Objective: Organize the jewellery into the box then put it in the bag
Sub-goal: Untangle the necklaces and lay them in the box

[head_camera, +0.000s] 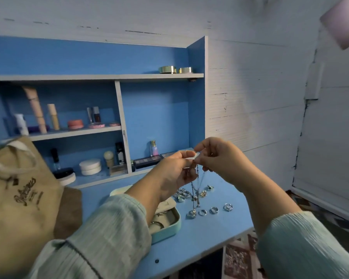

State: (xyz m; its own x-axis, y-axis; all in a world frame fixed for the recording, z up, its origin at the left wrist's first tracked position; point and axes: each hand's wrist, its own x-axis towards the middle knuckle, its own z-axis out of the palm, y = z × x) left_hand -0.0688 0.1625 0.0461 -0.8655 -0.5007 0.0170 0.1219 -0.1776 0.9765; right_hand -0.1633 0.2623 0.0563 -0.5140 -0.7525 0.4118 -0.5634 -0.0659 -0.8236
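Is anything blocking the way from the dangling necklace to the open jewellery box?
Partly: the left forearm lies across the jewellery box, covering most of its opening. The necklace hangs from both hands over the loose rings.

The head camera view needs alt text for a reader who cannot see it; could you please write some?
Two hands, left hand and right hand, hold a dangling beaded necklace above a blue desk. Below lie loose silver rings and an open teal jewellery box; a tan tote bag stands at left.
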